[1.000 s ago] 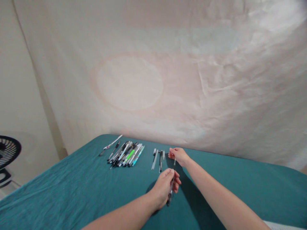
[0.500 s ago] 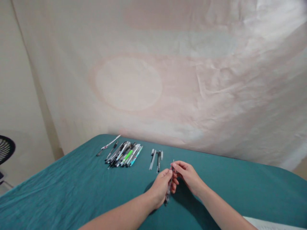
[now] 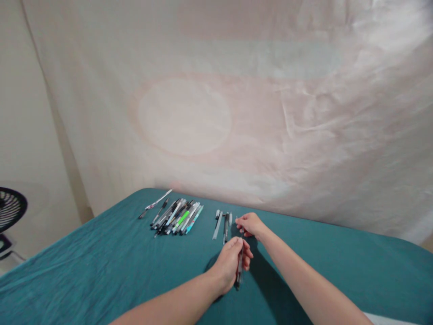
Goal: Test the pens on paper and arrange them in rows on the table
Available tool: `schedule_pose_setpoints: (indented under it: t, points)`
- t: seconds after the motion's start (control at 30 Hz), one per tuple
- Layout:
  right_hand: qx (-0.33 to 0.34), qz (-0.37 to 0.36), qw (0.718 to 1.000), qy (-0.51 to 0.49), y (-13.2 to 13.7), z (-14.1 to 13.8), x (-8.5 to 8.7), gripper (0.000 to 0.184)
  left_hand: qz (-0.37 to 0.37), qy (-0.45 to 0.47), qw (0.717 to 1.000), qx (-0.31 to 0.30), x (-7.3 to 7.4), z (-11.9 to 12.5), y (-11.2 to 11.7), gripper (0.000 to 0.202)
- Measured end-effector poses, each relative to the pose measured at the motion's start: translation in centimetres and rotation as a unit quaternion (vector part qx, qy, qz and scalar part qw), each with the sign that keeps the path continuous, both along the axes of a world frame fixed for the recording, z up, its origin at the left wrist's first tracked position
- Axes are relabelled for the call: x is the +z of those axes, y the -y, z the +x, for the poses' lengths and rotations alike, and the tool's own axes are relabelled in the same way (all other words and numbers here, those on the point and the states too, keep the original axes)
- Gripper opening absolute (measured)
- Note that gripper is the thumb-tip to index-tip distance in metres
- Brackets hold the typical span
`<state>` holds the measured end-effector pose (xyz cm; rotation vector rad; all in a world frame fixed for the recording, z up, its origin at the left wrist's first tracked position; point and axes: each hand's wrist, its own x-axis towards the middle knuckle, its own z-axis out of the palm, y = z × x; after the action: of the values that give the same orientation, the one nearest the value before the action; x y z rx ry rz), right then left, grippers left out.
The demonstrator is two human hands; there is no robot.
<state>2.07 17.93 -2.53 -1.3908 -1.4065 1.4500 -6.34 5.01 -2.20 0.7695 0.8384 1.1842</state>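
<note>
Within the grasp of the left hand [image 3: 229, 262], thumb and fingers are clamped around a slim dark pen [image 3: 238, 279], one end pointing back towards the wearer and a thin end jutting out past the thumb. A sideways push on that thin end could well bend it or twist the pen round in the grip, since only the one hand clearly steadies it. Just beyond that end, the right hand [image 3: 251, 224] has its thumb and fingertips drawn in; I cannot tell whether they pinch anything, and a small piece there would likely be easy to drop, resting on fingertips alone. Just left of that hand lie a pale tube [image 3: 217, 226], a second dark pen [image 3: 226, 228] and a short pale cap [image 3: 230, 219]; a stray knuckle might set one rolling, as they are slim and loose. Farther left, a heap of pens [image 3: 177, 217] lies unbound on the green cloth [image 3: 101, 266], which is wrinkled on that side, so a drag on the fabric could spread it.
</note>
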Motion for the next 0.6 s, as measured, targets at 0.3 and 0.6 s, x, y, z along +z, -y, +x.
schedule_pose_setpoints:
  t: [0.3,0.6]
  points:
    - [-0.001,-0.021,1.0,0.017,-0.9,-0.9,-0.5,0.022,-0.004,0.013,1.0,0.0,-0.2,-0.1,0.0,0.026]
    - [0.06,-0.072,0.989,-0.113,4.1,3.0,2.0,0.035,0.004,0.021,1.0,0.005,-0.1,-0.1,0.0,0.026]
